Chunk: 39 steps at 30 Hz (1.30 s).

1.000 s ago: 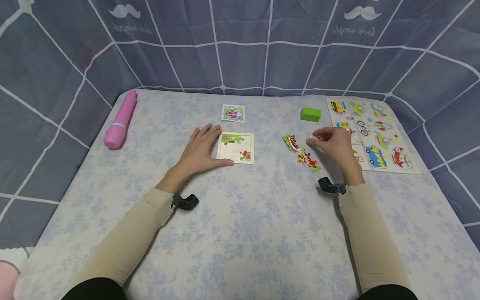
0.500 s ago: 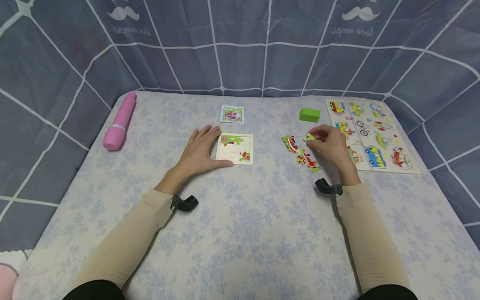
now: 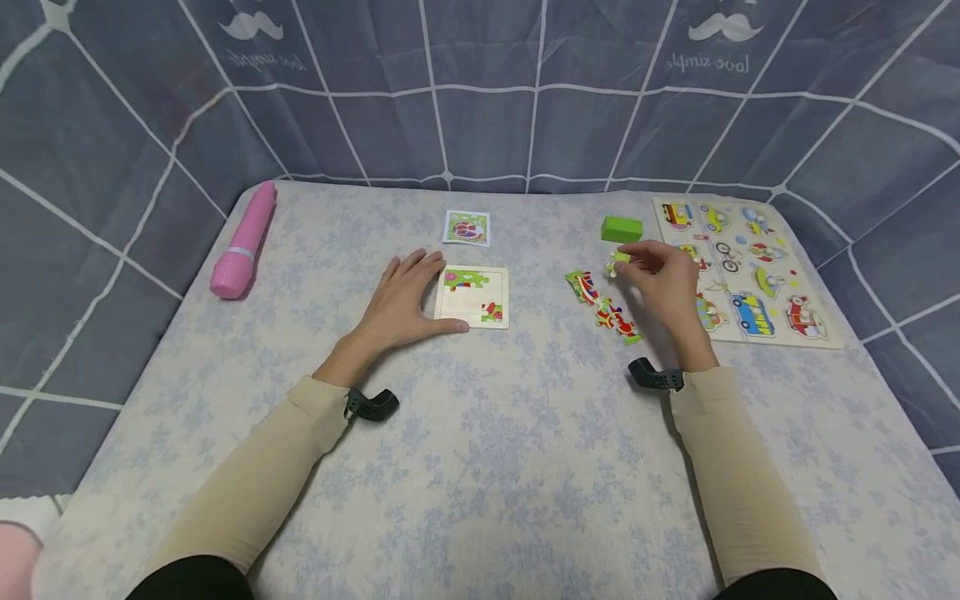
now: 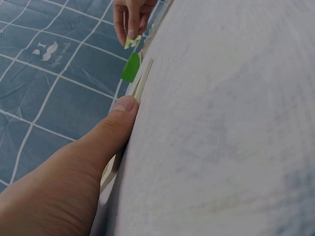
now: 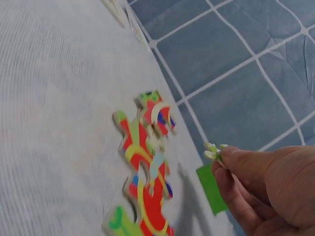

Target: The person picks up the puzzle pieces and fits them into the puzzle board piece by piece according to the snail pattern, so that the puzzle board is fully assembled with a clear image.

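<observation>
My left hand [image 3: 405, 304] lies spread at the left side of a small wooden puzzle tray [image 3: 472, 312]. Its straight thumb presses along the near edge of the tray, as the left wrist view also shows, and the fingertips reach the far left corner. Inside the tray are green-patterned pieces at the top and a red-and-green piece at the lower right. My right hand [image 3: 663, 279] pinches a light green puzzle piece [image 5: 214, 153] between thumb and fingers, raised over the table. Below and left of it, several red, yellow and green puzzle pieces [image 3: 617, 321] lie in a loose row.
A green block [image 3: 622, 229] sits just beyond my right hand. To the right lies a large picture board [image 3: 780, 329] with vehicle shapes. A small picture card [image 3: 467, 227] is behind the tray. A pink wand-shaped object [image 3: 243, 246] lies at the far left. Tiled-pattern curtains surround the table.
My right hand has lifted the light green piece and shifted slightly left, turning it into clearer view. My left hand stays at the tray.
</observation>
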### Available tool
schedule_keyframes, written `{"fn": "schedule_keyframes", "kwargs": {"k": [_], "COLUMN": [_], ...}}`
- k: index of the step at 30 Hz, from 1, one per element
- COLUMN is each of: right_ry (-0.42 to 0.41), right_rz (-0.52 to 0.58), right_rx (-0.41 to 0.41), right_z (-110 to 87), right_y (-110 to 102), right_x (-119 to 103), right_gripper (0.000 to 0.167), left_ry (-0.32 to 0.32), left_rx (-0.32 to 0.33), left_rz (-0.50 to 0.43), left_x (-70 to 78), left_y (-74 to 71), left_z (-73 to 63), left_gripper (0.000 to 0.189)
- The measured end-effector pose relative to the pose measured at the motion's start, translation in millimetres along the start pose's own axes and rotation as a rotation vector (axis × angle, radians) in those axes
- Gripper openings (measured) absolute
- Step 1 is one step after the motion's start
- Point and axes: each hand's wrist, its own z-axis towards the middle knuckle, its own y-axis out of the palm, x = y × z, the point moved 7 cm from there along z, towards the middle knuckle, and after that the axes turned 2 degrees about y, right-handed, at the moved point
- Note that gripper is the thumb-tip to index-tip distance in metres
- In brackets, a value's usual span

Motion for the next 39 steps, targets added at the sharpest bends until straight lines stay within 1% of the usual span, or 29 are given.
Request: {"fn": "schedule_keyframes", "kwargs": {"k": [2, 5, 8, 10, 17, 22, 26, 28, 30, 32, 36, 39], "right_ry": [0.012, 0.027, 0.031, 0.025, -0.012, -0.005, -0.031, -0.045, -0.061, -0.084, -0.147, -0.179], "right_rz": [0.014, 0.043, 0.079, 0.1, 0.111, 0.127, 0.131, 0.116, 0.093, 0.063, 0.018, -0.006], "right_rx": [0.018, 0.018, -0.01, -0.047, -0.204, -0.286, -0.35, -0.37, -0.371, -0.356, -0.316, -0.304], "right_z": [0.2, 0.5, -0.6, -2.8, -10.7, -12.4, -12.2, -12.6, -13.1, -13.5, -14.7, -16.5], "right_y": [0.6, 5.2, 13.8, 22.4, 62.6, 95.9, 123.1, 133.8, 140.9, 144.1, 144.4, 144.2], "right_x": [-3.8, -11.4, -20.1, -26.9, -55.5, -73.9, -87.5, -90.1, -90.8, -91.1, -93.0, -93.7], "right_gripper": [0.022, 0.024, 0.027, 0.027, 0.03, 0.031, 0.029, 0.029, 0.028, 0.027, 0.026, 0.025], "left_ry": [-0.002, -0.009, -0.01, -0.012, -0.021, -0.023, -0.025, -0.023, -0.021, -0.016, -0.008, -0.009], "left_rx": [-0.003, -0.003, 0.0, -0.003, 0.002, -0.01, -0.001, -0.001, -0.004, -0.006, 0.003, -0.008], "left_rz": [-0.002, -0.005, -0.004, -0.004, -0.005, -0.021, -0.013, -0.009, -0.004, 0.002, 0.009, 0.009], "left_x": [-0.6, -1.5, -3.2, -4.3, -6.4, -4.1, -4.8, -5.0, -4.9, -3.9, -1.5, -0.4], "left_y": [1.0, 1.4, 2.3, 3.4, 5.3, 7.8, 7.4, 7.0, 6.6, 6.0, 2.6, 0.9], "left_z": [-0.5, -2.1, -3.0, -3.6, -4.8, -4.5, -3.6, -2.9, -1.8, -0.4, 2.5, 2.9], "left_gripper": [0.114, 0.115, 0.115, 0.115, 0.114, 0.114, 0.114, 0.114, 0.114, 0.114, 0.115, 0.115]}}
